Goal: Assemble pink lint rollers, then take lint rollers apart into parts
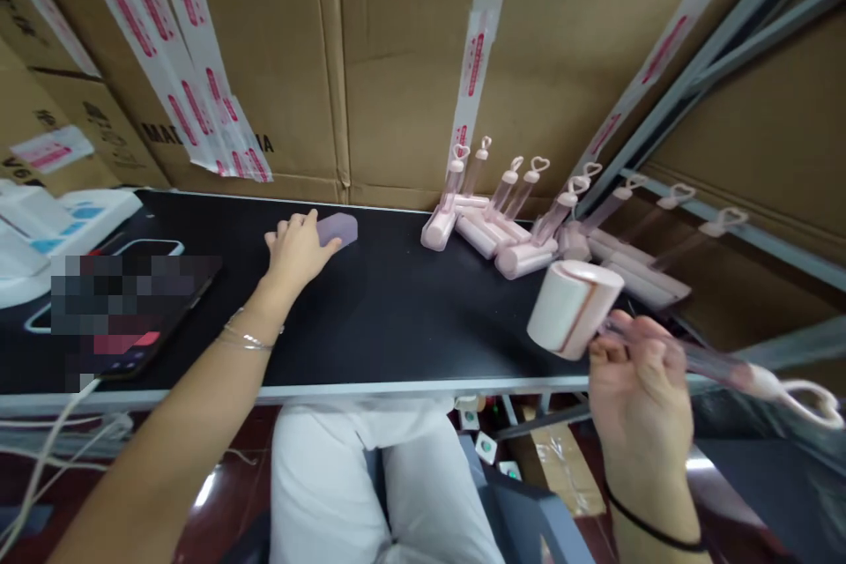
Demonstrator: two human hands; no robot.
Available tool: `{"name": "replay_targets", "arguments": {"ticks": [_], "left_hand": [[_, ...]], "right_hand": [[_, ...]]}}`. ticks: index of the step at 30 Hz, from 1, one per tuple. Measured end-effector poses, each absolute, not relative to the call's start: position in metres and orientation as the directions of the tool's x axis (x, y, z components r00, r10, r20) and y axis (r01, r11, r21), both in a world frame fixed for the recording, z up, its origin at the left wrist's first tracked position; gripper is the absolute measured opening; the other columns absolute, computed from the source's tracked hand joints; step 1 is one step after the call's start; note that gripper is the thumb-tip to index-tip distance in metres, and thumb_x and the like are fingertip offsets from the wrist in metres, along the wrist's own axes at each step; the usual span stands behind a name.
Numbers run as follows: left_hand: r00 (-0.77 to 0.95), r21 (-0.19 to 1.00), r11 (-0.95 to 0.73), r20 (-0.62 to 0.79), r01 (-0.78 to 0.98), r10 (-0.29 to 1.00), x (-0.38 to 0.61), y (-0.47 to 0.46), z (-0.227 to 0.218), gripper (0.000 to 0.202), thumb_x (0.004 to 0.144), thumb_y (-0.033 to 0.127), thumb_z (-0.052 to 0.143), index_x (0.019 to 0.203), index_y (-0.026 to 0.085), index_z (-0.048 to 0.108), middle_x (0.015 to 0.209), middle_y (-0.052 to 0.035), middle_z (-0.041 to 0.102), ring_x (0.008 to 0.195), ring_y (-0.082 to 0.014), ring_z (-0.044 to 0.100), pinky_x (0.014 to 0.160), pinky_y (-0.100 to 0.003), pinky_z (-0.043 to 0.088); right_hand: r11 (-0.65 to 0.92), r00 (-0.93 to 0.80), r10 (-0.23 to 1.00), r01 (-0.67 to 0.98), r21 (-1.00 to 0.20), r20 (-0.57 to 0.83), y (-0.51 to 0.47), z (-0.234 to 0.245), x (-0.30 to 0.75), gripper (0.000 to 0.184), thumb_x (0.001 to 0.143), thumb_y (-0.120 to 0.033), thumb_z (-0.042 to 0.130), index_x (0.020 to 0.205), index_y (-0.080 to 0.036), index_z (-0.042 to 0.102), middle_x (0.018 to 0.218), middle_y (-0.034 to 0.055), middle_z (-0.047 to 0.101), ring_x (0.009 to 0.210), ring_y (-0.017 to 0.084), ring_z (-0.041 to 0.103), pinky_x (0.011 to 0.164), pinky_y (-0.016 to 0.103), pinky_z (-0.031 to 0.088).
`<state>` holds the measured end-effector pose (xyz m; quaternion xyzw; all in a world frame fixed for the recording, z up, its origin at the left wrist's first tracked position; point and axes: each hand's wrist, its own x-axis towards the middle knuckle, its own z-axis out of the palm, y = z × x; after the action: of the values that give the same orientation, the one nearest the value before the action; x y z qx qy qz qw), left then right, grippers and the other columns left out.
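My right hand (638, 370) is closed round the pink translucent handle of a lint roller (572, 308). Its white paper roll points left over the table's front edge, and the heart-shaped loop at the handle's end sticks out to the right. Farther left, my left hand (297, 247) lies over a lavender plastic cover (338, 232) on the black tabletop (410, 326). Thumb and index finger sit at either side of the cover; part of it is hidden under the hand. Several more pink lint rollers (506, 238) with heart loops lie in a row at the back right.
A tall cardboard wall (397, 62) with tape strips stands behind the table. At the left are a tablet-like device (165, 317), partly blurred, a cable (49, 449) and a white appliance (99, 216). A grey metal frame (746, 44) rises at the right.
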<state>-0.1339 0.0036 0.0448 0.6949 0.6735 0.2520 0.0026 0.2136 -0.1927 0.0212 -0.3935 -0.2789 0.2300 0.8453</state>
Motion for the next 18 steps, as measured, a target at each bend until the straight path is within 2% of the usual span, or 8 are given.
{"name": "replay_targets", "arguments": {"ticks": [2,4,6,8,11,13,15,18], "left_hand": [[-0.006,0.295,-0.103,0.347,0.950,0.938,-0.133,0.005,0.037,0.066,0.082,0.043,0.055,0.139,0.010,0.043,0.140,-0.0289,0.044,0.129,-0.0490,0.037,0.098,-0.067,0.032],[0.026,0.286,-0.148,0.391,0.947,0.920,-0.129,0.001,0.035,0.068,0.083,0.041,0.054,0.142,0.009,0.039,0.148,-0.0285,0.035,0.136,-0.0471,0.029,0.103,-0.066,0.027],[0.044,0.306,-0.215,0.481,0.928,0.876,-0.124,-0.008,0.039,0.068,0.084,0.042,0.055,0.142,0.010,0.038,0.155,-0.0263,0.024,0.143,-0.0430,0.018,0.110,-0.064,0.017],[0.103,0.386,-0.343,0.523,0.856,0.846,-0.117,-0.019,0.049,0.066,0.085,0.046,0.054,0.141,0.013,0.041,0.156,-0.0212,0.025,0.146,-0.0375,0.014,0.115,-0.059,0.011],[0.364,0.713,-0.512,0.370,0.479,0.855,-0.099,-0.033,0.063,0.069,0.084,0.061,0.051,0.139,0.020,0.044,0.148,-0.0153,0.042,0.141,-0.0316,0.033,0.114,-0.050,0.027],[0.473,0.898,-0.399,0.275,0.184,0.837,-0.081,-0.035,0.065,0.075,0.079,0.065,0.057,0.137,0.019,0.043,0.140,-0.0159,0.051,0.130,-0.0312,0.048,0.105,-0.045,0.041],[0.378,0.950,-0.299,0.246,0.089,0.893,-0.061,-0.029,0.061,0.076,0.070,0.059,0.071,0.129,0.017,0.048,0.130,-0.0155,0.058,0.118,-0.0302,0.057,0.096,-0.042,0.048],[0.142,0.961,-0.262,0.248,0.092,0.958,-0.035,-0.014,0.052,0.059,0.063,0.045,0.079,0.108,0.016,0.055,0.114,-0.0112,0.065,0.105,-0.0261,0.062,0.091,-0.041,0.051]], "right_hand": [[0.590,0.779,0.557,-0.126,-0.798,0.289,-0.210,0.010,0.208,0.016,0.079,-0.030,0.071,0.093,-0.024,0.066,0.102,0.0007,0.066,0.077,0.007,0.062,0.075,0.024,0.049],[0.596,0.759,0.569,-0.116,-0.795,0.316,-0.203,0.008,0.197,0.017,0.078,-0.030,0.071,0.093,-0.024,0.066,0.102,0.0012,0.066,0.079,0.008,0.062,0.074,0.024,0.049],[0.600,0.690,0.634,-0.154,-0.785,0.349,-0.177,0.016,0.182,0.022,0.075,-0.032,0.074,0.093,-0.023,0.066,0.099,0.0006,0.067,0.072,0.007,0.061,0.070,0.024,0.050],[0.546,0.552,0.762,-0.265,-0.795,0.339,-0.142,0.031,0.162,0.025,0.072,-0.034,0.076,0.091,-0.022,0.065,0.093,0.0000,0.069,0.062,0.006,0.058,0.065,0.024,0.050],[0.314,0.272,0.942,-0.503,-0.805,0.197,-0.095,0.051,0.131,0.026,0.069,-0.037,0.078,0.084,-0.021,0.064,0.083,-0.0009,0.070,0.055,0.007,0.057,0.052,0.022,0.048],[0.123,0.130,0.990,-0.629,-0.767,0.053,-0.075,0.054,0.116,0.024,0.069,-0.034,0.078,0.080,-0.020,0.062,0.075,-0.0033,0.067,0.053,0.006,0.055,0.051,0.019,0.048],[-0.009,0.058,0.996,-0.683,-0.731,-0.067,-0.064,0.048,0.109,0.026,0.069,-0.034,0.079,0.080,-0.019,0.060,0.075,-0.0027,0.066,0.057,0.006,0.058,0.054,0.018,0.050],[-0.030,0.089,0.989,-0.658,-0.753,-0.117,-0.060,0.031,0.112,0.034,0.066,-0.039,0.079,0.082,-0.019,0.057,0.083,0.0010,0.066,0.070,0.010,0.065,0.067,0.023,0.055]]}}
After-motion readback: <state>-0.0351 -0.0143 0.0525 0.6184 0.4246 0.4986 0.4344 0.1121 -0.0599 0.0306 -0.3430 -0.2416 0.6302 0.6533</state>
